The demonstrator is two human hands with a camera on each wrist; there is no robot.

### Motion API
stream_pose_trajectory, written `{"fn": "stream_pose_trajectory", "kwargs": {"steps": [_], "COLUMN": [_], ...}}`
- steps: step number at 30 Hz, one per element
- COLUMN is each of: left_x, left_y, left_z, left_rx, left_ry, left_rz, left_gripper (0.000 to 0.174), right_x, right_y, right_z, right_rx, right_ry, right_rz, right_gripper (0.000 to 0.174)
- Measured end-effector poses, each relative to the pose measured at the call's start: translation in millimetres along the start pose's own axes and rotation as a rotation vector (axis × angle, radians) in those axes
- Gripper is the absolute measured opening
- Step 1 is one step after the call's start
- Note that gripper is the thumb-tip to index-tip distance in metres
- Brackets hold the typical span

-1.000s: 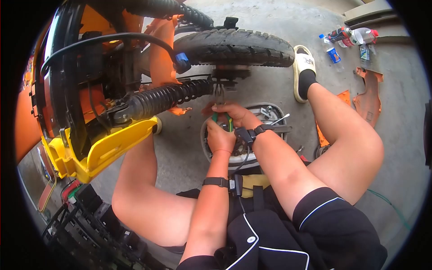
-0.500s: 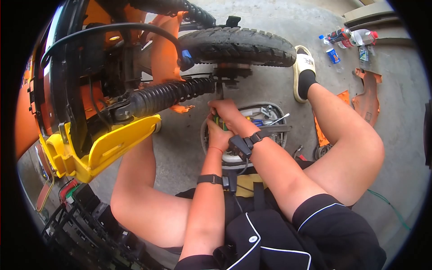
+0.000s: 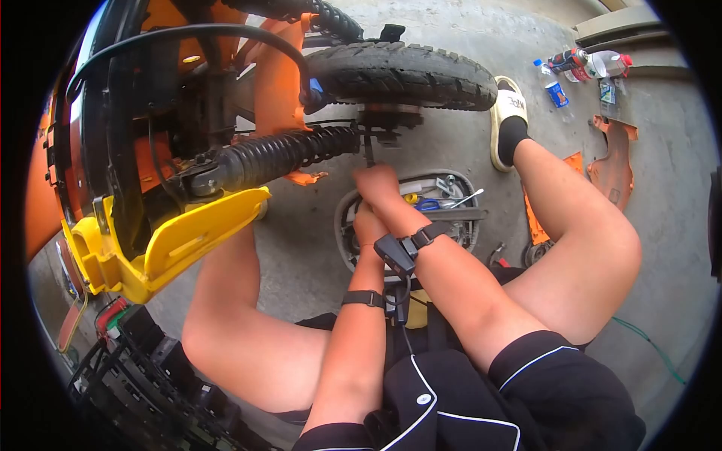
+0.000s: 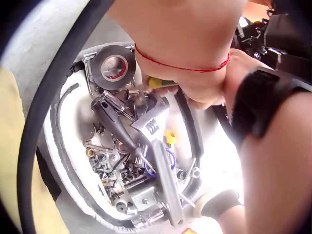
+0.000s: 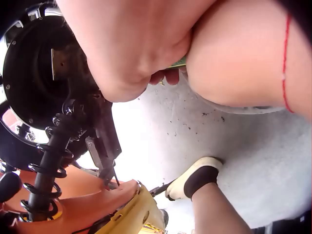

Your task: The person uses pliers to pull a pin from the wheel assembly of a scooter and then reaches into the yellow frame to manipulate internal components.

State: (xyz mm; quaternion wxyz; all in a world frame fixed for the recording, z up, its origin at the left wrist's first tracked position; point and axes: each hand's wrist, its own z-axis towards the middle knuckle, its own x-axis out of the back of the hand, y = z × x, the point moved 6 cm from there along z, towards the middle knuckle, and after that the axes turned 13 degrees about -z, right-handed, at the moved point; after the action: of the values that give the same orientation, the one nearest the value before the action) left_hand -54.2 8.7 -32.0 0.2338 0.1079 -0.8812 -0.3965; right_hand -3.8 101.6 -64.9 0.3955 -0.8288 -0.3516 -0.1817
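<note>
Both hands are wrapped around green-and-yellow-handled pliers, mostly hidden by the fingers. My left hand (image 3: 368,224) grips the handle from below; a yellow-green bit of the pliers (image 4: 157,83) shows beside it in the left wrist view. My right hand (image 3: 380,184) is curled over the upper part, crossing in front of the left; a green sliver of handle (image 5: 179,62) peeks out between the hands in the right wrist view. Just above the right hand is a dark metal piece (image 3: 368,150), close to the end of the coil-spring shock absorber (image 3: 301,154) and below the knobbly tyre (image 3: 406,79).
Below the hands sits a tool tray (image 3: 475,233) holding loose bolts, black tape (image 4: 101,68) and an adjustable wrench (image 4: 163,165). A yellow plastic panel (image 3: 199,237) juts out at left. Orange parts (image 3: 613,169) and bottles (image 3: 602,64) lie on the floor at right.
The right hand has moved left and closed in over the left hand. The pliers' handles, plainly visible and spread a second ago, are now covered by the hands.
</note>
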Motion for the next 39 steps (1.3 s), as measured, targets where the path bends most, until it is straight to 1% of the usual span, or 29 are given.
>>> {"fn": "stream_pose_trajectory", "kwargs": {"steps": [1, 3, 4, 5, 6, 7, 8, 9, 11, 13, 15, 16, 17, 18, 21, 22, 23, 25, 27, 28, 29, 30, 31, 33, 34, 35, 37, 38, 39], "left_x": [3, 4, 2, 4, 3, 2, 3, 6, 2, 5, 10, 9, 5, 4, 4, 5, 1, -1, 1, -1, 3, 8, 6, 23, 28, 25, 31, 32, 32], "left_y": [1, -2, -10, -20, -18, -15, -16, -11, -5, -4, -7, -10, -15, -13, -7, -11, -14, -14, -9, -8, -13, -19, -28, -21, -4, 3, 19, 18, 20], "left_z": [1, 2, 5, 8, 8, 9, 7, 7, 2, 1, 1, 2, 0, -4, -3, -4, -5, -3, -5, -8, -6, -4, -5, 4, -8, -18, -30, -30, -30], "left_rx": [0.002, 0.220, 0.227, 0.230, 0.248, 0.264, 0.329, 0.329, 0.437, 0.475, 0.511, 0.595, 0.685, 0.693, 0.629, 0.685, 0.742, 0.647, 0.632, 0.620, 0.551, 0.482, 0.475, -0.094, -0.049, -0.050, -0.110, -0.010, -0.009], "left_ry": [-0.001, -0.171, -0.186, -0.190, -0.255, -0.320, -0.363, -0.364, -0.494, -0.543, -0.595, -0.679, -0.764, -0.762, -0.727, -0.730, -0.744, -0.692, -0.670, -0.689, -0.609, -0.521, -0.522, -0.159, -0.052, -0.048, 0.157, 0.146, 0.154], "left_rz": [-0.002, -0.182, -0.359, -0.356, -0.476, -0.597, -0.639, -0.638, -0.755, -0.794, -0.829, -0.882, -0.934, -0.934, -0.938, -0.966, -0.995, -0.936, -0.851, -0.849, -0.678, -0.509, -0.509, 0.410, 0.558, 0.561, 0.691, 0.699, 0.701], "left_gripper": [0.035, 0.026, 0.017, 0.017, 0.014, 0.013, 0.013, 0.013, 0.016, 0.017, 0.019, 0.020, 0.021, 0.021, 0.022, 0.022, 0.022, 0.024, 0.026, 0.026, 0.030, 0.034, 0.034, 0.042, 0.053, 0.053, 0.059, 0.077, 0.077], "right_x": [4, 7, 21, 26, 27, 30, 31, 30, 30, 27, 19, 18, 13, 4, -6, -5, -1, 11, 7, 7, 2, -2, 5, 7, 4, 2, 3, 3, -1], "right_y": [4, 4, -2, -5, -8, -8, -10, -12, -12, -10, -13, -15, -14, -9, -5, -6, -6, -2, 6, 13, 15, 16, 9, 8, 13, 18, 13, 12, 14], "right_z": [0, 1, -1, -5, -9, -7, -9, -9, -11, -14, -20, -15, -15, -19, -15, -17, -17, -14, -11, -7, -6, -4, -11, -20, -19, -19, -23, -25, -22], "right_rx": [-0.001, 0.116, 0.116, 0.090, 0.067, 0.068, 0.082, 0.095, 0.087, 0.077, 0.038, 0.046, -0.018, -0.092, -0.144, -0.149, -0.114, -0.077, -0.134, -0.124, -0.113, -0.037, 0.036, 0.016, 0.013, 0.009, -0.004, -0.026, -0.021], "right_ry": [0.000, -0.173, -0.169, -0.309, -0.448, -0.447, -0.492, -0.537, -0.567, -0.597, -0.720, -0.719, -0.814, -0.910, -0.998, -0.990, -0.920, -0.815, -0.826, -0.763, -0.751, -0.697, -0.646, -0.625, -0.560, -0.494, -0.522, -0.551, -0.556], "right_rz": [-0.003, 0.105, 0.107, 0.190, 0.272, 0.273, 0.286, 0.300, 0.346, 0.393, 0.765, 0.766, 0.860, 0.956, 0.994, 0.997, 0.899, 0.793, 0.645, 0.554, 0.554, 0.511, 0.467, 0.409, 0.267, 0.125, 0.117, 0.106, 0.107], "right_gripper": [0.038, 0.053, 0.053, 0.054, 0.056, 0.056, 0.053, 0.051, 0.049, 0.047, 0.035, 0.035, 0.032, 0.030, 0.025, 0.025, 0.027, 0.029, 0.033, 0.038, 0.038, 0.036, 0.034, 0.031, 0.030, 0.028, 0.025, 0.023, 0.023]}}
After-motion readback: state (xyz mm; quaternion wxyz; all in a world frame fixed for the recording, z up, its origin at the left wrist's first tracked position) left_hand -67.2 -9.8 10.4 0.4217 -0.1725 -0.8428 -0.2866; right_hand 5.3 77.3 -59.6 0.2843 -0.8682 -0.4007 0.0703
